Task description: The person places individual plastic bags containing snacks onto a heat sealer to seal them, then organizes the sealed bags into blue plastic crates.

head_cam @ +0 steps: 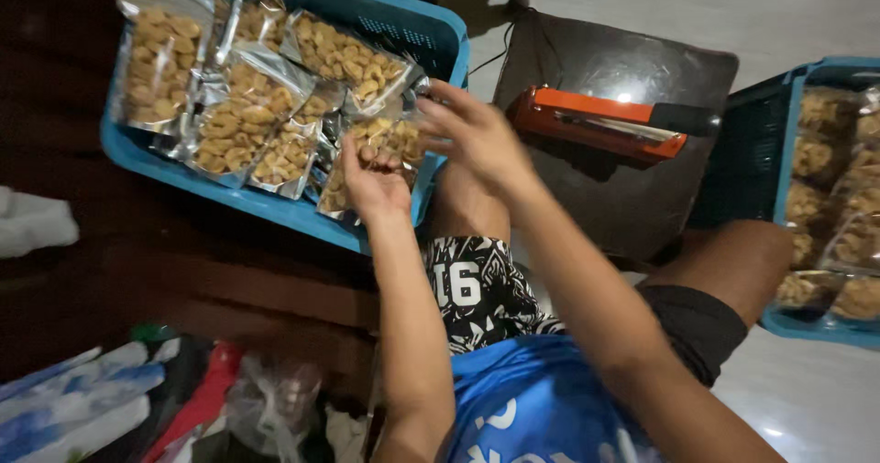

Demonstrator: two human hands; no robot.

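**Both hands at a snack pouch in the left-hand blue crate**

The person sits with knees apart, arms reaching forward and to their left. The left hand (374, 181) is curled closed around the lower end of a clear snack pouch (390, 137) filled with pale fried pieces; fingers wrap the front of the pouch, thumb side toward the body. The right hand (477, 133) is partly open, fingers spread and slightly bent, fingertips touching the upper right edge of the same pouch. Whether the right hand actually pinches the film cannot be told; motion blur softens the fingers.

The pouch stands at the near right corner of a blue plastic crate (440, 37), tilted against its neighbours. The crate holds several more filled pouches (243, 119) of the same kind, lying overlapped and leaning toward the far left corner. The crate rests on a dark wooden surface (183, 270).

Directly ahead of the person, between the knees and beyond them, an orange heat sealer (596, 124) with a black handle lies on a dark square stool (632, 197), well apart from both hands. On the person's right sits a second blue crate (786, 179), also loaded with filled pouches.

Near the left elbow, loose plastic bags (266, 408) lie crumpled.
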